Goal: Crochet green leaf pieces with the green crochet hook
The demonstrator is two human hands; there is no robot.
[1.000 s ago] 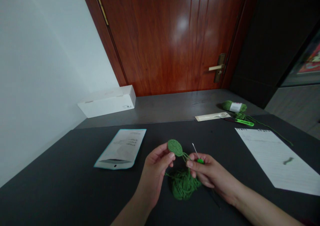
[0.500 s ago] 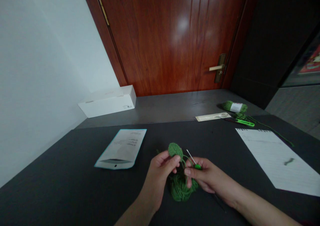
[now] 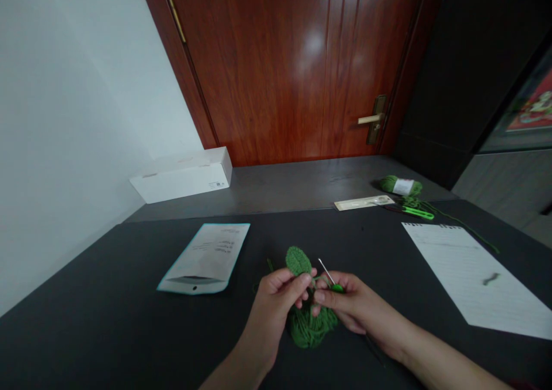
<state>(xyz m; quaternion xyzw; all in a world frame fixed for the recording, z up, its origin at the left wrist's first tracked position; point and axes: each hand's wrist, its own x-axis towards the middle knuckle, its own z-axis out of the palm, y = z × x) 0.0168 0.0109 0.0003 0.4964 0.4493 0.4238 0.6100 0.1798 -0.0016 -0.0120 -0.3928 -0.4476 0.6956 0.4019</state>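
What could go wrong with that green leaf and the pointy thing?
The thin metal tip of the crochet hook, pinched in the right hand, sits very near the left hand, so it might poke a finger. The crocheted leaf is joined by a strand to the loose green yarn bunched under both hands, so that yarn could snag or tangle.
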